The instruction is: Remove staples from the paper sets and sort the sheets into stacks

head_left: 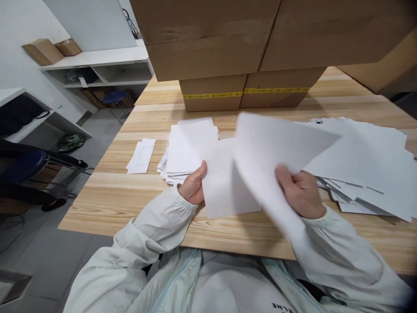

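My left hand point(193, 186) is closed on the left edge of a white sheet of paper point(220, 191), thumb uppermost, low over the wooden table. My right hand point(301, 191) pinches a second white paper flap point(267, 143), raised and blurred by motion. Whether the two are separate sheets or halves of one folded sheet, I cannot tell. Just beyond my left hand lies a stack of white papers point(192, 143). To the right of my right hand spreads a larger, uneven pile of white papers point(361, 152).
Small paper slips point(142, 156) lie on the table point(107, 191) at left. Stacked cardboard boxes point(211, 39) stand at the back, the lower ones banded with yellow tape. White shelves point(120, 74), blue stools point(24, 167) and another person's legs point(29, 193) are at left.
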`<state>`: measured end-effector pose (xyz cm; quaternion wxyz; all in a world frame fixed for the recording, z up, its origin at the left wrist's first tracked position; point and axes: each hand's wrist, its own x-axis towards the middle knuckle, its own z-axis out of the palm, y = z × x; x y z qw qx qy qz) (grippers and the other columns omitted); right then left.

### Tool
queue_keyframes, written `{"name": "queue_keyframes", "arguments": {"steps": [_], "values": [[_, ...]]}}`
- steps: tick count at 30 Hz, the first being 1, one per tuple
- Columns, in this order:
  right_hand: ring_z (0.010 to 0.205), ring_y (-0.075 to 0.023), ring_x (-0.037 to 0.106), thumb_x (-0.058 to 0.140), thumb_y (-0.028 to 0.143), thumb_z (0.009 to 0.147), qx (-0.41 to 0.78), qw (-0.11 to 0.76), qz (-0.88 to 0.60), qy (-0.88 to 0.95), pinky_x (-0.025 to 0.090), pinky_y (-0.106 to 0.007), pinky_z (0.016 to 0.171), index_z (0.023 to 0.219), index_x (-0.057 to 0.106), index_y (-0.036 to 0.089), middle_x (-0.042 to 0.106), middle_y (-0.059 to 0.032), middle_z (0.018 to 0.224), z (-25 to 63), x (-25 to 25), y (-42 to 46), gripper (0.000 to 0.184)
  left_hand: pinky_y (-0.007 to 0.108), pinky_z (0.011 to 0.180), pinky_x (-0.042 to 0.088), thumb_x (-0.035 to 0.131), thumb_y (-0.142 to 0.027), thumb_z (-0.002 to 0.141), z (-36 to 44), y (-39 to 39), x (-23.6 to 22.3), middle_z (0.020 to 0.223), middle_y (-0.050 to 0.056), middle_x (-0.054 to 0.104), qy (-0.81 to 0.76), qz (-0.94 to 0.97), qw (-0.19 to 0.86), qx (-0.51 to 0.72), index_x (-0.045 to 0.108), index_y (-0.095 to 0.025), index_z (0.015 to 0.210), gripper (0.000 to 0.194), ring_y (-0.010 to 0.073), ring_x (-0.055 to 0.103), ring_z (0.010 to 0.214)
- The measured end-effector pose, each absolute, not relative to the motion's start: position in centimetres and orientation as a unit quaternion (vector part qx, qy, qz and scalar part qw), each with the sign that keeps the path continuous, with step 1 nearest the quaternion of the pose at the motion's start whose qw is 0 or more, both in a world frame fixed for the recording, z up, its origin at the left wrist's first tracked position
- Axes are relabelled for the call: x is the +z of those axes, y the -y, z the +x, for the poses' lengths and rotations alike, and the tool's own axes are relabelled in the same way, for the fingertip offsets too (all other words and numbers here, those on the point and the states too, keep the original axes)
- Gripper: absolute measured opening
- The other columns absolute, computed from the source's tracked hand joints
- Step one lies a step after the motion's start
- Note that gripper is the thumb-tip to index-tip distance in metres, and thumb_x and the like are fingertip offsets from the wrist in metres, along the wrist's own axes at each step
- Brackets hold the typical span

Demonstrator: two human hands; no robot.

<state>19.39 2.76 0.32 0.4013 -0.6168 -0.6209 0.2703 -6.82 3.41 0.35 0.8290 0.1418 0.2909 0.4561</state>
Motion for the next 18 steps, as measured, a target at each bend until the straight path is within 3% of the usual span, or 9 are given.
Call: {"name": "queue_keyframes", "arguments": {"steps": [6, 11, 14, 16, 18], "values": [[0.041, -0.0097, 0.032, 0.051, 0.045, 0.093, 0.191, 0.4, -0.573, 0.69, 0.025, -0.029, 0.046, 0.051, 0.034, 0.024, 0.037, 0.0028, 0.043, 15.8, -0.5, -1.3, 0.05, 0.044, 0.121, 0.038, 0.048, -0.043, 0.101, -6.5, -3.1, 0.2, 0.121, 0.016, 0.074, -0.321, 0.135, 0.821, 0.453, 0.059, -0.007, 0.136, 0.051, 0.0272, 0.063, 0.128], [0.043, -0.0107, 0.038, 0.053, 0.043, 0.094, 0.195, 0.399, -0.565, 0.695, 0.03, -0.028, 0.048, 0.057, 0.043, 0.023, 0.041, 0.0034, 0.046, 15.2, -1.4, -0.9, 0.044, 0.046, 0.116, 0.044, 0.07, -0.048, 0.087, -6.3, -2.5, -0.1, 0.115, 0.016, 0.076, -0.33, 0.206, 0.803, 0.453, 0.067, -0.01, 0.123, 0.052, 0.0299, 0.067, 0.121], [0.061, -0.0146, 0.056, 0.072, 0.045, 0.082, 0.199, 0.481, -0.56, 0.644, 0.044, -0.028, 0.059, 0.078, 0.06, 0.021, 0.062, -0.0006, 0.07, 15.3, -1.5, -1.4, 0.027, 0.046, 0.11, 0.049, 0.083, -0.054, 0.073, -6.3, -2.0, 0.2, 0.109, 0.014, 0.078, -0.346, 0.275, 0.766, 0.467, 0.073, -0.013, 0.113, 0.058, 0.0315, 0.069, 0.116], [0.082, -0.0196, 0.066, 0.083, 0.046, 0.071, 0.263, 0.546, -0.519, 0.603, 0.053, -0.032, 0.071, 0.103, 0.064, 0.022, 0.071, -0.0055, 0.098, 15.5, -1.3, -1.9, 0.044, 0.044, 0.107, 0.051, 0.081, -0.059, 0.072, -6.4, -1.4, 0.8, 0.109, 0.012, 0.078, -0.347, 0.336, 0.73, 0.484, 0.075, -0.015, 0.109, 0.058, 0.0313, 0.068, 0.116], [0.092, -0.0226, 0.069, 0.086, 0.046, 0.068, 0.359, 0.573, -0.459, 0.576, 0.056, -0.036, 0.077, 0.113, 0.065, 0.024, 0.073, -0.007, 0.109, 15.7, -1.0, -2.1, 0.054, 0.042, 0.104, 0.053, 0.075, -0.063, 0.076, -6.6, -0.7, 1.7, 0.111, 0.011, 0.077, -0.344, 0.403, 0.692, 0.49, 0.077, -0.018, 0.109, 0.056, 0.0305, 0.068, 0.117]]}}
